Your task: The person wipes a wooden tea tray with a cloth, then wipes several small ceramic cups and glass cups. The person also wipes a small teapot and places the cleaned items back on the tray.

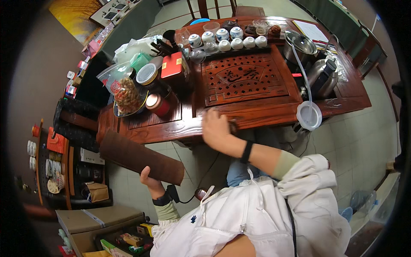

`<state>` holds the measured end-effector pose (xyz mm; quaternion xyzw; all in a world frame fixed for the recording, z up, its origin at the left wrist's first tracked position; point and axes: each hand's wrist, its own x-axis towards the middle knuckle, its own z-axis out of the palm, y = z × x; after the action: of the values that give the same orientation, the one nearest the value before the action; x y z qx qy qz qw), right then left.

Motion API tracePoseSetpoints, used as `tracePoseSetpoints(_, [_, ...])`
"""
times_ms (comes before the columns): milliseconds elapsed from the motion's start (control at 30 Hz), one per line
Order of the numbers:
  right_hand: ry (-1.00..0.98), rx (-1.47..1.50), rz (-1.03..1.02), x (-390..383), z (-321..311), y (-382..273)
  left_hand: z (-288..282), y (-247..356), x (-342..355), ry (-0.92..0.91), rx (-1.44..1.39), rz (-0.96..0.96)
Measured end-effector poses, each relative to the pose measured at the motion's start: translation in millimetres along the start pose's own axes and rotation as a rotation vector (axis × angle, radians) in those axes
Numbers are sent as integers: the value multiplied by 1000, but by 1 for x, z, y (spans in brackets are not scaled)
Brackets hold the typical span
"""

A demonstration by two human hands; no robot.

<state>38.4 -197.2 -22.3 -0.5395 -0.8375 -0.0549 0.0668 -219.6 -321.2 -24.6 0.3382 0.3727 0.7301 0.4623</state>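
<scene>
My left hand [150,179] is closed round the lower end of a thick dark-brown roll [141,156], which looks like rolled cloth or matting. The roll slants up to the left, off the near left edge of the wooden tea table [252,122]. At the table's front edge is my right hand [216,127], its fingers bent and partly hidden. A small dark object [232,125] shows beside it; I cannot tell whether the hand holds it. Beyond this hand lies the carved, slotted tea tray [244,77].
White cups [236,43] line the tray's far side. On the left stand a red tin [172,66], a bag of nuts [127,95] and a red-sided jar [157,105]. A glass-lidded pot [299,45], a kettle [323,77] and a white tub with a hose [309,115] are on the right.
</scene>
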Motion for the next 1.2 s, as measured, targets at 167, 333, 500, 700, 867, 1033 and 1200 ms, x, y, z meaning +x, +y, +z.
tracePoseSetpoints(167, [282, 50, -272, 7, 7, -43, 29, 15, -12, 58, 39, 61])
tracePoseSetpoints(333, [224, 344, -524, -24, -2, -27, 56, 27, -15, 50, 43, 12])
tracePoseSetpoints(500, [-245, 1152, -51, -38, -27, 50, 96, 23, -12, -61, -17, 29])
tracePoseSetpoints(700, [-928, 2296, 89, -80, -72, 147, 175, -14, 12, -266, -293, -253])
tracePoseSetpoints(867, [-649, 2479, 437, -123, -82, 159, 238, -49, 36, -376, -233, -529])
tracePoseSetpoints(1033, [-751, 2428, 134, -108, -75, 177, 276, -59, 45, -293, -73, -810])
tracePoseSetpoints(1200, [-602, 1859, 126, -93, -62, 212, 267, -49, 57, -246, 61, -719])
